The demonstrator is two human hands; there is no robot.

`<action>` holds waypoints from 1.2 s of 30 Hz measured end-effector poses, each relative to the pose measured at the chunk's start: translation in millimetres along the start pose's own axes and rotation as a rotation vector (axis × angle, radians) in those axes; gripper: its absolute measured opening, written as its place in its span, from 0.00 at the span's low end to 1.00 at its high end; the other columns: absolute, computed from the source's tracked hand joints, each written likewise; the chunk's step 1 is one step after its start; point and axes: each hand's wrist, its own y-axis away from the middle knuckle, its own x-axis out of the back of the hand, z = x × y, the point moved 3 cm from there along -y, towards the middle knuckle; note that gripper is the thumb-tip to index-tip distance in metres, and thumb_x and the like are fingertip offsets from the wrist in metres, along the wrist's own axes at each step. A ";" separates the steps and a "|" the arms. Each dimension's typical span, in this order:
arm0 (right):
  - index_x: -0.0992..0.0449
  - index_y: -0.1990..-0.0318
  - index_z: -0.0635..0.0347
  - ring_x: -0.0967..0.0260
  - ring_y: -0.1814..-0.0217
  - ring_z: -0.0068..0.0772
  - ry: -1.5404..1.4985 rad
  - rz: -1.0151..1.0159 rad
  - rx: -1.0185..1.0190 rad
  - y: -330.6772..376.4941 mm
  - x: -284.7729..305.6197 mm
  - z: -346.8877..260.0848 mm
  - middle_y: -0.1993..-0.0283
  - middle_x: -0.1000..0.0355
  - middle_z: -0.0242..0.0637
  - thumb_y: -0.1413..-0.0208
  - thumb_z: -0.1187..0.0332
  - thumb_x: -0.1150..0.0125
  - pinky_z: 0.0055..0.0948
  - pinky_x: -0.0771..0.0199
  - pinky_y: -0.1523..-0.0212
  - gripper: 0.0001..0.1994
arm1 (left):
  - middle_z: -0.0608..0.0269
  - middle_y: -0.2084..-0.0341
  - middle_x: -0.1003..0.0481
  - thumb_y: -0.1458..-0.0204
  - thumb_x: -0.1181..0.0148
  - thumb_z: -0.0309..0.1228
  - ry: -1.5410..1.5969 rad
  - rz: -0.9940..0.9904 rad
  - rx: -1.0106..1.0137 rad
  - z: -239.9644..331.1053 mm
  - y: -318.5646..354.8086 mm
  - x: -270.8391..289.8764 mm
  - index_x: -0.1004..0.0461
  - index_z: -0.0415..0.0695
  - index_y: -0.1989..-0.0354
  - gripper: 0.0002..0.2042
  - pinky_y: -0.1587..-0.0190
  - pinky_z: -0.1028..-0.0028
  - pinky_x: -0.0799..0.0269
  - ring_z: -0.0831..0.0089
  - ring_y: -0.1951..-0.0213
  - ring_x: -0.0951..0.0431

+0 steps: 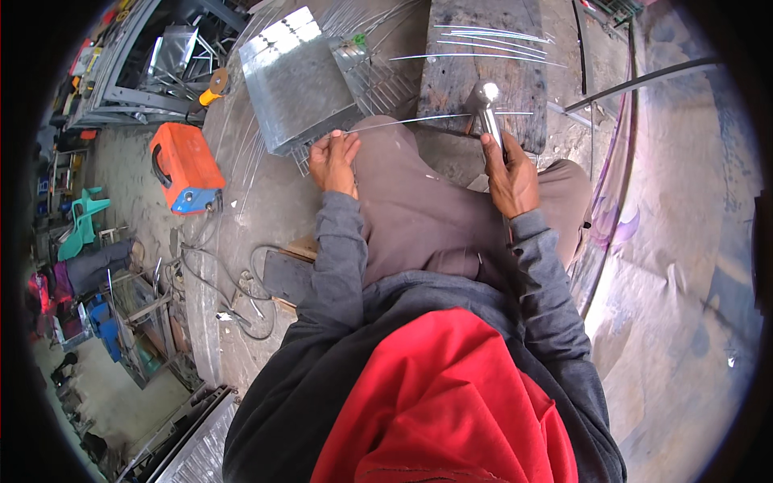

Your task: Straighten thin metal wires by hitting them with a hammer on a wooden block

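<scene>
My left hand [334, 167] pinches one end of a thin metal rod [403, 121] between thumb and fingers, above my left knee. The rod runs right, its far part over a worn wooden board [451, 84]. In my right hand [513, 183] is a hammer [489, 109], closed around its shiny metal handle. The hammer's rounded head is raised over the near part of the board, close to the rod. Several more thin rods [495, 47] lie across the board's far part. Whether the hammer touches the rod, I cannot tell.
A sheet-metal box [302, 84] stands left of the board, with wire grids beside it. Farther left are an orange welding machine [189, 165] and a yellow-handled tool [208, 97]. Black cables [211, 278] trail over the floor near a metal workbench frame [141, 97].
</scene>
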 end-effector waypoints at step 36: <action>0.29 0.58 0.63 0.33 0.74 0.38 -0.362 0.445 -0.008 55.6 37.1 88.2 0.76 0.32 0.42 0.32 0.47 0.52 0.38 0.33 0.72 0.23 | 0.53 0.64 0.21 0.58 0.25 0.17 -0.243 -1.009 -1.073 135.7 221.2 -179.9 0.32 0.37 0.52 0.25 0.55 0.66 0.18 0.61 0.59 0.17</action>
